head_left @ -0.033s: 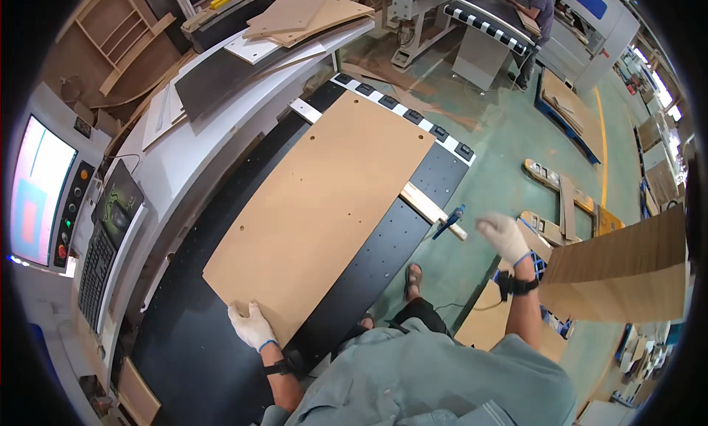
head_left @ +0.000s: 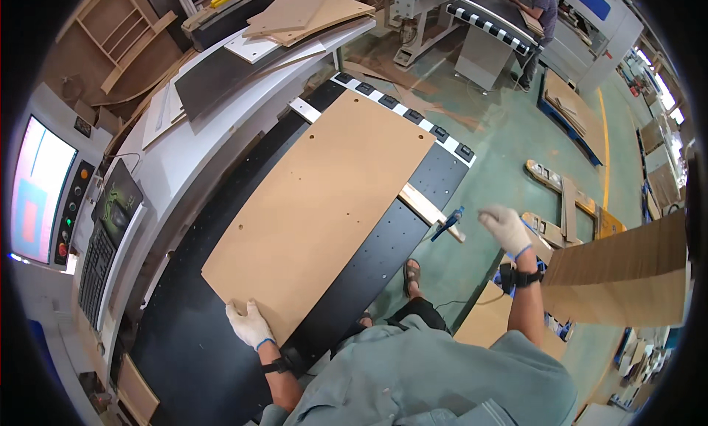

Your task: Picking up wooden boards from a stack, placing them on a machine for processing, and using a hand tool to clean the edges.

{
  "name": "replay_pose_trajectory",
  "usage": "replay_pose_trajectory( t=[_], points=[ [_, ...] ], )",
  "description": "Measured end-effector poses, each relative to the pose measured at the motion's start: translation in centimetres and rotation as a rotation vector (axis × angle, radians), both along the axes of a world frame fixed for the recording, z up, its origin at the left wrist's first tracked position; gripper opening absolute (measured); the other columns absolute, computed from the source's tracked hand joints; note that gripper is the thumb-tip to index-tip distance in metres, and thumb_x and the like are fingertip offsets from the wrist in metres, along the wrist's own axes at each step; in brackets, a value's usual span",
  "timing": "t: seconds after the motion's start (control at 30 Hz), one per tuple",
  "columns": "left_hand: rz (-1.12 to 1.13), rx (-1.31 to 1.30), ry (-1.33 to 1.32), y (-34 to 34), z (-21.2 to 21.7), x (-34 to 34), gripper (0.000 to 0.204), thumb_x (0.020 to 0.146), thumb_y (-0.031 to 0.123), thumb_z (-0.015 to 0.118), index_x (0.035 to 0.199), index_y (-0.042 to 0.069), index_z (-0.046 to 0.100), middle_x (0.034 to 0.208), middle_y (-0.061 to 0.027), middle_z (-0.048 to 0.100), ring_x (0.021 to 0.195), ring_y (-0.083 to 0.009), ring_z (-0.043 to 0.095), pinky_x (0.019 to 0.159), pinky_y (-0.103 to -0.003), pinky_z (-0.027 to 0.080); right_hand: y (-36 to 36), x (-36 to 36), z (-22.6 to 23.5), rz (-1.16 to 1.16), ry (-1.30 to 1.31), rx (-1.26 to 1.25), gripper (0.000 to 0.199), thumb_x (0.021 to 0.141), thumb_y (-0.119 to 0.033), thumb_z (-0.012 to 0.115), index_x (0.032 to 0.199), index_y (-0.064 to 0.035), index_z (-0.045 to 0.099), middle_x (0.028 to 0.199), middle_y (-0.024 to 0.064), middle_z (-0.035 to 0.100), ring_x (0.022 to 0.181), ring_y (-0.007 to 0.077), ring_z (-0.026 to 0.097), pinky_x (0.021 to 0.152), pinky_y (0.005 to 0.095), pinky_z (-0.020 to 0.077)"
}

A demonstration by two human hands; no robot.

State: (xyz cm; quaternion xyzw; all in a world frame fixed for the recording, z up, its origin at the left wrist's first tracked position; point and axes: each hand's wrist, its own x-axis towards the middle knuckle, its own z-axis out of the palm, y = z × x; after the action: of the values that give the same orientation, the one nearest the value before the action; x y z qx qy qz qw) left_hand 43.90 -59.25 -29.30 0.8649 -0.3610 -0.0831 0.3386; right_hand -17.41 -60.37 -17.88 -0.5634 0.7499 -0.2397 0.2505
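left hand: fingers flat on drilled fibreboard panel | right hand: fingers loosely curled, empty

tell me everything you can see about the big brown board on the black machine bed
The large flat light-brown fibreboard panel looks like smooth, unfinished pressed wood, roughly rectangular, with several small drilled holes scattered over its face. It lies flat and diagonal on the black perforated machine bed, its far end near a black-and-white striped edge strip. The gloved left hand presses on its near corner; the gloved right hand is off it.

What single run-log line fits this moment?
left hand: on brown board corner | right hand: raised, empty | board: flat on black machine bed
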Motion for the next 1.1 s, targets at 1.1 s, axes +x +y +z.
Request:
replay_pose_trajectory(
  t=[1.1],
  points=[
    [-0.119, 0.545, -0.075, 8.6, 3.9, -0.7, 0.045, 0.075, 0.034, 0.091, 0.103, 0.003, 0.072, 0.098, -0.0242, 0.077, 0.097, -0.0432, 0.074, 0.087, -0.050, 0.058, -31.5, -2.3, -4.0, 0.827, 0.519, 0.141, 0.051, 0.069, -0.033, 0.093, 0.098, 0.0023, 0.071, 0.097, 0.0286, 0.074, 0.098, 0.0464, 0.072, 0.086, 0.0508, 0.0583]
  ],
)
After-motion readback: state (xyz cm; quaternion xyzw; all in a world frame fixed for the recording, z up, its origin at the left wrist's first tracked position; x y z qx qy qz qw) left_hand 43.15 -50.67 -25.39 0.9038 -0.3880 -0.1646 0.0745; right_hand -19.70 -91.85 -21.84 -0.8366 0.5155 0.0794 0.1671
